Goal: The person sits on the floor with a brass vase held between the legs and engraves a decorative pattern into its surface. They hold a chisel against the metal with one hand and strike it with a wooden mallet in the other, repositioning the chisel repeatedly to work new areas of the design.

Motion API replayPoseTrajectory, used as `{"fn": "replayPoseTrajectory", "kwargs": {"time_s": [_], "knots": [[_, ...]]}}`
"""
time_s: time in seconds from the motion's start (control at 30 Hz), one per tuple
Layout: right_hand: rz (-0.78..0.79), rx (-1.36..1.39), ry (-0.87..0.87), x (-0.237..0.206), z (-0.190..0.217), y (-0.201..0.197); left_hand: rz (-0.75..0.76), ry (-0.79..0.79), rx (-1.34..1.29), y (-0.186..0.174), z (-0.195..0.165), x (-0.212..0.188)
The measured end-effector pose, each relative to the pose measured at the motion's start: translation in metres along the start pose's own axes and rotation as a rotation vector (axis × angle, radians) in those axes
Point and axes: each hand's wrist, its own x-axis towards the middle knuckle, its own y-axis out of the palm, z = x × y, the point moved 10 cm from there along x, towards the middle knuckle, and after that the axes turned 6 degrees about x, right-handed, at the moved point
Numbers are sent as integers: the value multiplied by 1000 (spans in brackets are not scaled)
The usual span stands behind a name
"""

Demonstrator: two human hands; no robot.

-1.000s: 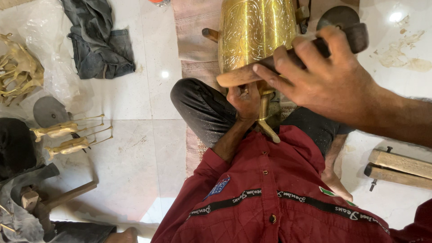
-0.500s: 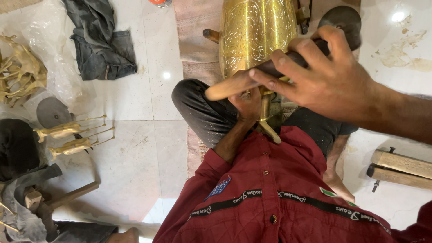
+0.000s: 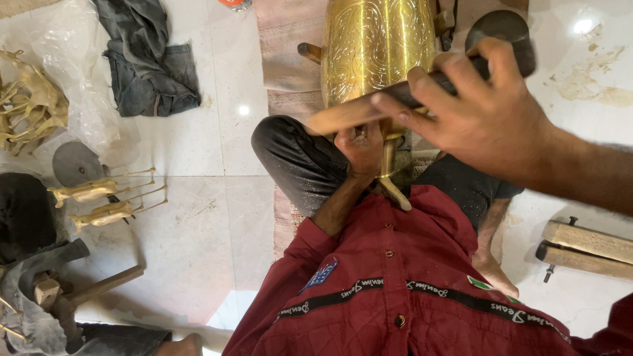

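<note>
Since the earlier frame, the right hand (image 3: 491, 112) has been carrying the hammer (image 3: 422, 92) lower across the scene, so its wooden handle end is now crossing the near rim of the brass vessel (image 3: 379, 53). Fingers are clamped around the handle at mid-length; the dark head is sitting at the far right, blurred. The left hand (image 3: 361, 148) is closed on a slender brass tool (image 3: 389, 175), held upright against the vessel's near edge. The vessel is lying between the person's folded legs on a mat (image 3: 287, 46). It is judged heavy, rigid and smooth, with engraving liable to marking; gripping at the rim seems best. At the left, brass deer figures (image 3: 105, 201) are lying on the tiled floor (image 3: 198, 217).
</note>
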Motion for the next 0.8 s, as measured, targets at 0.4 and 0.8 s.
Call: {"fn": "replayPoseTrajectory", "kwargs": {"time_s": [0.4,0.8], "knots": [[21,61,77,-6,-14,-10,153,-89,-159,14,-3,9],[224,-65,189,-45,-36,60,94,-272,-189,-1,-12,50]]}}
